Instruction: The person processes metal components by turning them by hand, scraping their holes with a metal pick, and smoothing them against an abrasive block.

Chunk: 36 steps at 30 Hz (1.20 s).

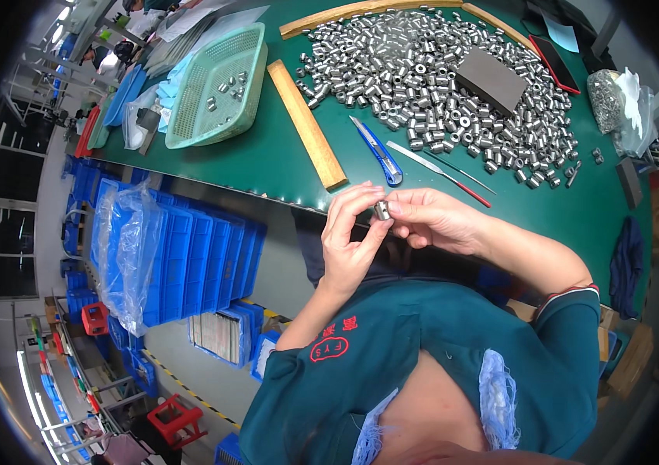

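Observation:
Between my two hands, just off the table's near edge, is a small shiny metal sleeve [382, 210]. My left hand [349, 229] pinches it with thumb and fingertips. From the other side my right hand [442, 221] grips it too, fingers curled. A blue utility knife [377, 152] lies on the green table right beyond my hands. Beside the knife are a flat metal file [430, 164] and a thin tool with a red handle [473, 193]. Farther off, a large heap of similar metal sleeves [415, 70] covers the table.
A grey block [492, 80] rests on the heap. Wooden strips border it, one wooden bar [308, 126] standing nearer on the left. A pale green basket [217, 93] holds several sleeves. Left of the table stand stacked blue crates [182, 260]; a plastic bag [633, 116] lies far right.

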### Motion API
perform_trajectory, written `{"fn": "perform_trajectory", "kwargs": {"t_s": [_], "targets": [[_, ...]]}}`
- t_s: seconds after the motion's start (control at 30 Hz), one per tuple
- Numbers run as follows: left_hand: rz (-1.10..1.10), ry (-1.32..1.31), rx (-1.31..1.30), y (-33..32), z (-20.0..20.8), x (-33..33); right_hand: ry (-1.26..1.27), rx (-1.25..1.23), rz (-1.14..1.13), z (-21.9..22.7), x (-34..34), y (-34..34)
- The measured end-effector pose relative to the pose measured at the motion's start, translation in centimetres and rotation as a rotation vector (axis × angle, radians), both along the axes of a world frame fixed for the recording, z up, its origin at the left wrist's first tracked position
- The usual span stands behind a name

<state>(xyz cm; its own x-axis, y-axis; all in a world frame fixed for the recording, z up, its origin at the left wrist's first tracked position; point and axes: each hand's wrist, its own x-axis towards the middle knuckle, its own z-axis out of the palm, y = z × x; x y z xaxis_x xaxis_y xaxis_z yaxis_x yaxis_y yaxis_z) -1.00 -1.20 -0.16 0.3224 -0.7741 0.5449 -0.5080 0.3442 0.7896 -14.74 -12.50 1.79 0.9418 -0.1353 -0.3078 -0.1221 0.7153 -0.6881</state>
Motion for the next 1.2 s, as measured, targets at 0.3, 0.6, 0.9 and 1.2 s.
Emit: {"fn": "perform_trajectory", "kwargs": {"t_s": [0.3,0.6,0.9,1.2], "targets": [[0.029,-0.047,0.014,0.1,0.1,0.0,0.028,0.017,0.02,0.0,0.0,0.0],[0.095,-0.22,-0.033,0.1,0.8,0.3,0.039,0.065,0.028,0.0,0.1,0.0],[0.099,-0.228,-0.035,0.1,0.8,0.2,0.018,0.02,0.048,0.0,0.0,0.0],[0.096,-0.257,-0.044,-0.1,1.0,0.1,-0.011,0.015,0.006,-0.4,0.1,0.0]]}}
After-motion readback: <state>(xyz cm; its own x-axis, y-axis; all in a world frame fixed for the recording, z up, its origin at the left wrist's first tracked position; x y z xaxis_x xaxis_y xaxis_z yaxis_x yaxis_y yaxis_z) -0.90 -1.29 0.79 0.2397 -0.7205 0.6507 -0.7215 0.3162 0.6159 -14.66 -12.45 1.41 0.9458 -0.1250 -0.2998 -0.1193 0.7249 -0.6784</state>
